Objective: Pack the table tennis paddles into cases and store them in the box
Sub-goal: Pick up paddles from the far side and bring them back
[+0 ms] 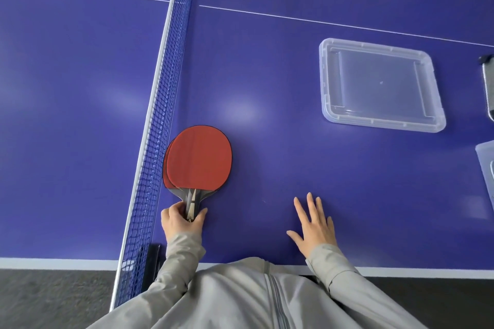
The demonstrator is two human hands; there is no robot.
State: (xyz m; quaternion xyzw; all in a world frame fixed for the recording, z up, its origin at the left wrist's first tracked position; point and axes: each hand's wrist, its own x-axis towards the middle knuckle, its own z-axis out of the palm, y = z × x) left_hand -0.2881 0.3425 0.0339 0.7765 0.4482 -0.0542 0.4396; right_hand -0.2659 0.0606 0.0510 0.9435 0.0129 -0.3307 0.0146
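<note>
Two red paddles [199, 159] lay stacked on the blue worktop [280, 141], blades overlapping, the lower one peeking out on the side toward the net [160, 115]. The stack sat just beside the net, blades pointing away from the person, handles toward them. Left hand [181, 222] gripped the handles, fingers [173, 207] and thumb curled tight around them on both sides. Right hand [315, 224] was flat over the worktop, well apart from the net on the paddle side, fingers spread, holding nothing; could not tell whether the palm touched the surface. Clear plastic lid [379, 84] lay flat on the worktop, far from the net, past the right hand and further from the person. Part of a clear box [487, 168] showed at the frame edge, farthest from the net, nearer the person than the lid. A dark object [487, 88], cut off at that same edge, sat beyond the box; could not tell what it was. Grey sleeves and a zipped jacket [240, 296] filled the bottom of the view.
</note>
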